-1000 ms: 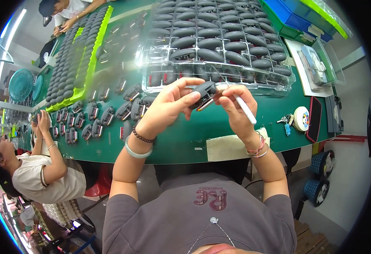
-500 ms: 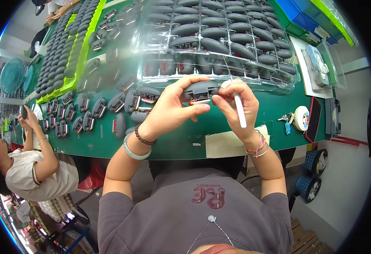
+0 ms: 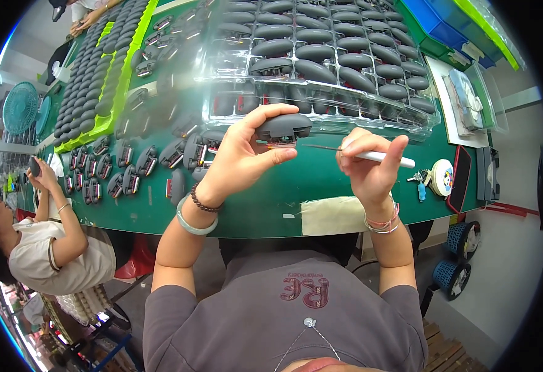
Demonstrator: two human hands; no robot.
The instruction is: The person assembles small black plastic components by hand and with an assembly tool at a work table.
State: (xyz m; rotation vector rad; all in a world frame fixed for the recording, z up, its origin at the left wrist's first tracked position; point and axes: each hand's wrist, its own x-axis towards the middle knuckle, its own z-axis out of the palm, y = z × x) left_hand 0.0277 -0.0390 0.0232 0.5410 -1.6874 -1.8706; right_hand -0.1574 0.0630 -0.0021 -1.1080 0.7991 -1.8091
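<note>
Item, left hand (image 3: 237, 149): closed round one end of a curved grey part (image 3: 285, 126), which is pinched between thumb and fingers above the table (image 3: 262, 214). The rounded back is turned to the far side, the mechanism to the near side. A beaded bracelet (image 3: 204, 199) and a pale bangle (image 3: 195, 228) are worn at the wrist.

Item, right hand (image 3: 370, 164): narrowed round a white-handled tool (image 3: 406, 162), which is held nearly level. Its thin dark shaft is pointed left, toward the grey part; whether the tip is touching cannot be told. Bands (image 3: 383, 224) are worn at the wrist.

Item, far side: a clear plastic tray (image 3: 380, 129), filled in rows with grey pieces (image 3: 313, 70).

Item, left: loose grey units (image 3: 146, 160), spread over the green tabletop; beyond them a lime-green tray (image 3: 136, 59) is packed with dark rounded pieces (image 3: 85, 105).

Item, near edge: a cream sheet (image 3: 333, 216), laid flat just left of the right wrist.

Item, right: keys (image 3: 418, 176), set beside a round white object (image 3: 442, 176); next to these, a red-edged flat object (image 3: 460, 180) and a grey case (image 3: 487, 173).

Item, far left: a co-worker's hands (image 3: 47, 177), by which a dark piece (image 3: 34, 166) is held up.
</note>
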